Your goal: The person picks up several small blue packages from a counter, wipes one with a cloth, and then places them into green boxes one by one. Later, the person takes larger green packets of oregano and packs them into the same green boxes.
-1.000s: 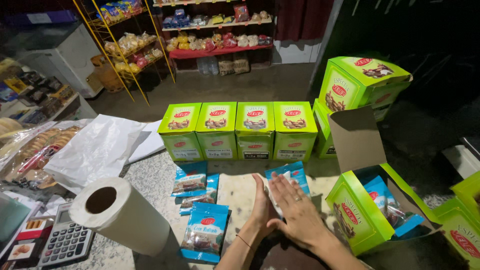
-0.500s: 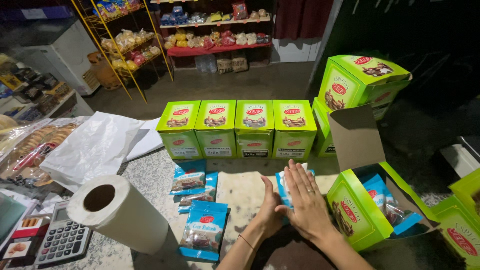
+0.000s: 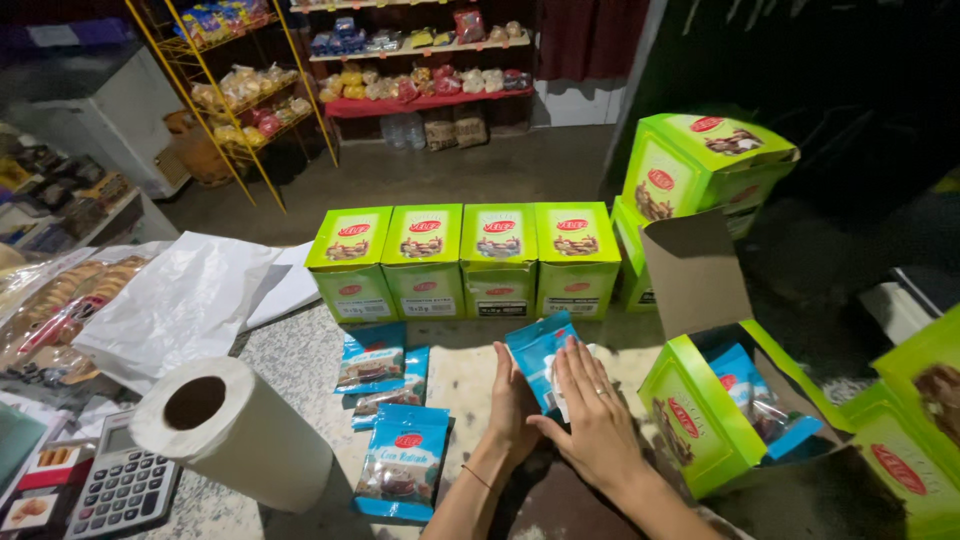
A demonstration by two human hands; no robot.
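**Hands square up a stack of snack packets**

Since a second ago, both hands have slid forward and pressed the blue packets upright between them. Seen from the head camera, the left hand (image 3: 513, 400) braces the stack of blue packets (image 3: 543, 352) from its left side, fingers flat and together, while the right hand (image 3: 594, 415) lies over the stack's right face, fingers spread slightly. The stack stands on the tabletop (image 3: 300, 355), just before a row of four green boxes (image 3: 462, 258). Three loose packets (image 3: 385, 385) lie to the left; an open green box (image 3: 705, 420) sits right, a paper roll (image 3: 232, 432) near left.
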